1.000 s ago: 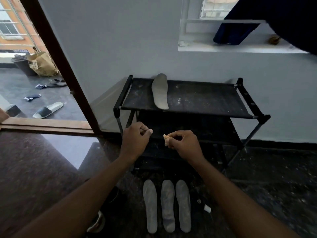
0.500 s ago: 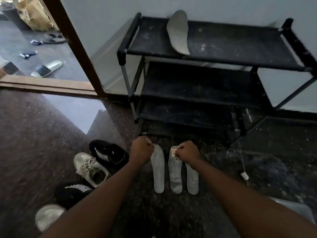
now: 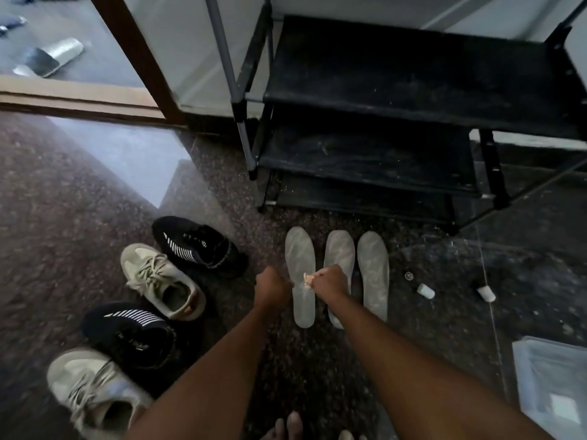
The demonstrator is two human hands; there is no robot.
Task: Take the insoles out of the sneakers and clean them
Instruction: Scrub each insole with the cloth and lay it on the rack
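Note:
Three grey insoles lie side by side on the floor: left insole [image 3: 300, 258], middle insole [image 3: 341, 252], right insole [image 3: 374, 274]. My right hand [image 3: 330, 281] pinches a small pale wad of cloth [image 3: 307, 278] over the left insole. My left hand [image 3: 272, 283] hangs with curled fingers at that insole's left edge; whether it holds the insole is unclear. Two beige sneakers [image 3: 158, 281] [image 3: 92, 392] and two black striped sneakers [image 3: 197, 246] [image 3: 130, 335] stand to the left.
A black shoe rack [image 3: 413, 90] stands just beyond the insoles. Two small white caps [image 3: 425, 291] [image 3: 486, 293] lie on the floor at right. A clear plastic box [image 3: 552, 385] sits at lower right. A doorway with a slipper [image 3: 47, 60] opens at upper left. My toes [image 3: 292, 423] show below.
The view has tilted down from the rack's top shelf to the floor. Both hands have dropped from rack height to the insoles, the right one keeping the wad.

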